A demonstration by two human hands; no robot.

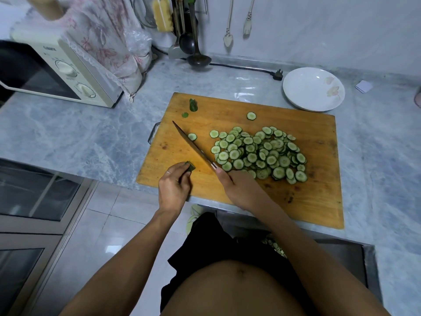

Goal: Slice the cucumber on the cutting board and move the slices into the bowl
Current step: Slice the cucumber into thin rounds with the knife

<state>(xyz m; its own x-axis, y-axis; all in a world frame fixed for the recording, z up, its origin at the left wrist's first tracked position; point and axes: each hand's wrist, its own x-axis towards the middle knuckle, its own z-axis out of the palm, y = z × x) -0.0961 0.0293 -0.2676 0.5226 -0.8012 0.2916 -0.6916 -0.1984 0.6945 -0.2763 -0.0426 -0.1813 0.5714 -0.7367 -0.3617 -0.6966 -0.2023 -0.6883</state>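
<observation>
Two grips are seen: the cucumber end (190, 168) is pinched by the left hand (174, 188) near the cutting board's (319, 201) front edge, and the knife (193, 145), apparently by its handle, is held by the right hand (241, 188). Slices (259, 153) are heaped mid-board; the white bowl (314, 88) stands on the bench (79, 133) behind.

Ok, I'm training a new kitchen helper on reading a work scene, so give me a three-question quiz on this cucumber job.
1. True or false: the bowl already holds cucumber slices.
2. What does the left hand hold? A) cucumber end piece B) ladle C) bowl
3. Fill in: the right hand grips the ____, its blade on the cutting board.

Key: 1 false, the slices lie piled on the board; 2 A; 3 knife.
</observation>
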